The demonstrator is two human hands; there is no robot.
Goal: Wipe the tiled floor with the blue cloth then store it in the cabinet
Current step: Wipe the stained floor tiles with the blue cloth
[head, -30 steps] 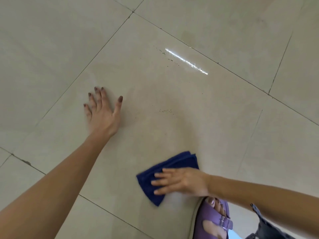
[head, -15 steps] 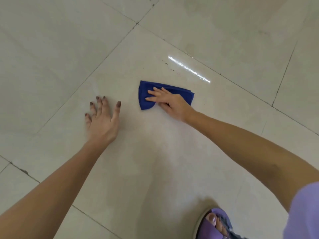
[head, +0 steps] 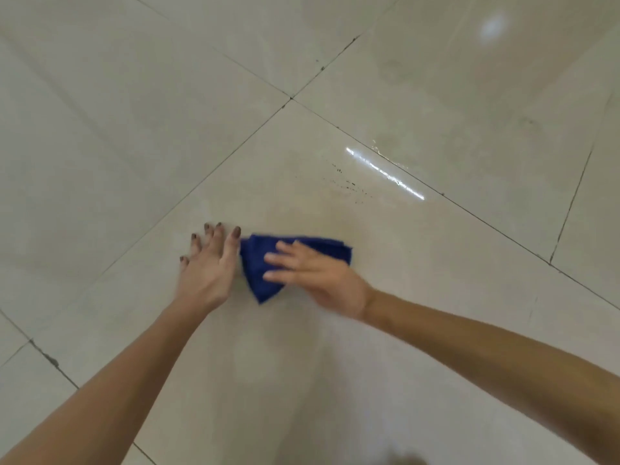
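While the right hand (head: pixel 315 276) lay flat with its fingers spread on the blue cloth (head: pixel 258 273), pressing it to the tiled floor (head: pixel 369 330) rather than gripping it, the cloth sat bunched just left of the frame's centre. Its folded body stretched rightward behind the knuckles, and one corner pointed down toward the lower middle of the frame. The hand was blurred, so its fingertips were hard to make out. Just to the left, the left hand (head: pixel 208 266) rested open, palm down on the same tile, fingers splayed and dark nails showing; its thumb lay right against the cloth's left edge. Both forearms ran in from the lower corners of the frame. Above and right of the cloth, a scatter of dark specks (head: pixel 349 184) marked the tile, beside a bright streak of reflected light (head: pixel 385 174). Dark grout lines (head: pixel 291 98) crossed in the upper middle.
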